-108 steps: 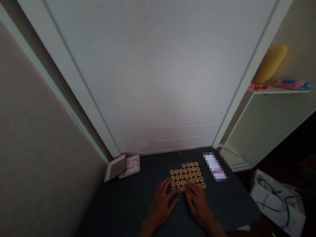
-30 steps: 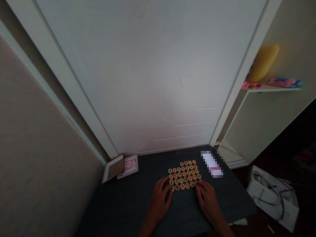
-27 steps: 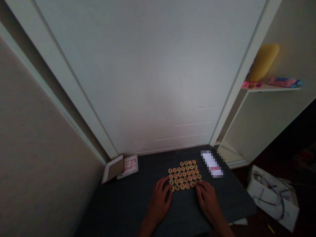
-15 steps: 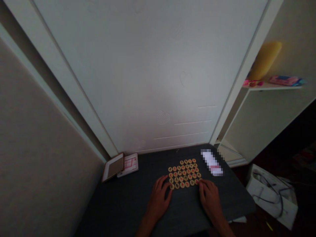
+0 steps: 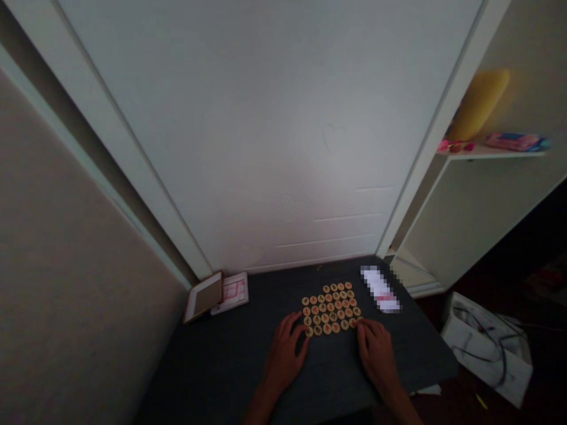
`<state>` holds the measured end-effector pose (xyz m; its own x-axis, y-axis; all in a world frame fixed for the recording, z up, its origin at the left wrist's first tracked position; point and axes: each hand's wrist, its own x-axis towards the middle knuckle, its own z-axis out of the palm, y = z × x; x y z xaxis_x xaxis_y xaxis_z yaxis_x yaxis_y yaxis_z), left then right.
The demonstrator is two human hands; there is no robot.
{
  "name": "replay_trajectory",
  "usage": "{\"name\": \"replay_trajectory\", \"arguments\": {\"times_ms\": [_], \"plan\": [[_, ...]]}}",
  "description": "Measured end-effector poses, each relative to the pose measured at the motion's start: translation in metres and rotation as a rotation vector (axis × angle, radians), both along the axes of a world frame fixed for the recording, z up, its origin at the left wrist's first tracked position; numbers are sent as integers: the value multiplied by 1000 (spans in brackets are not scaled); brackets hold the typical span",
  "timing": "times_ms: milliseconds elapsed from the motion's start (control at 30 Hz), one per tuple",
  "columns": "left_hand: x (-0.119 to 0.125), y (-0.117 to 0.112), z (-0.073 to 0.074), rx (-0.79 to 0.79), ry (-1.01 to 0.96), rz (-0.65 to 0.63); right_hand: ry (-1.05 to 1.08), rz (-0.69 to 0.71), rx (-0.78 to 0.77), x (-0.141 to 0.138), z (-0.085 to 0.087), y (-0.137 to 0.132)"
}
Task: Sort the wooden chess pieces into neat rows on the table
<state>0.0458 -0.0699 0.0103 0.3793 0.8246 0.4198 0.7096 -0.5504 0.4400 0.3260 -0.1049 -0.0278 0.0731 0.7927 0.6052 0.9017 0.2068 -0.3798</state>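
Round wooden Chinese chess pieces (image 5: 331, 307) with red and dark characters lie flat in close rows on the dark tabletop (image 5: 212, 366). The back row is shorter than the others and sits toward the right. At the left edge of the rows is my left hand (image 5: 286, 351), its thumb and fingers apart beside the nearest pieces. My right hand (image 5: 376, 348) rests at the near right corner, with its fingertips at the corner piece, which they partly cover. Neither hand lifts a piece.
A brown-edged frame (image 5: 208, 297) leans over a white and pink card or box (image 5: 234, 293) at the back left. A pixelated white item (image 5: 380, 290) lies right of the pieces. Behind stands a white panel (image 5: 266, 147). A white box with cables (image 5: 487, 348) is on the floor right.
The view has shifted very slightly. Both hands and the rows of pieces stay in nearly the same places.
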Motion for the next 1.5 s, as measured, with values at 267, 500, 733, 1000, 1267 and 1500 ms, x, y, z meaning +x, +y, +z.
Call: {"name": "replay_trajectory", "arguments": {"times_ms": [267,500,733,1000,1267,1500], "plan": [[0,-2,5,-7,6,-9,-4,8,20,0,0,0],[1,-3,7,8,-9,-9,3,12,24,-1,2,-1],[1,-4,7,3,-7,0,-2,12,1,0,-1,-1],[0,-4,8,-26,-68,-14,49,18,16,0,1,-1],[-13,-3,5,-201,-361,85,178,92,-76,-11,5,-19],[-53,-13,8,-338,-396,153,278,262,-188,-54,8,-30]]}}
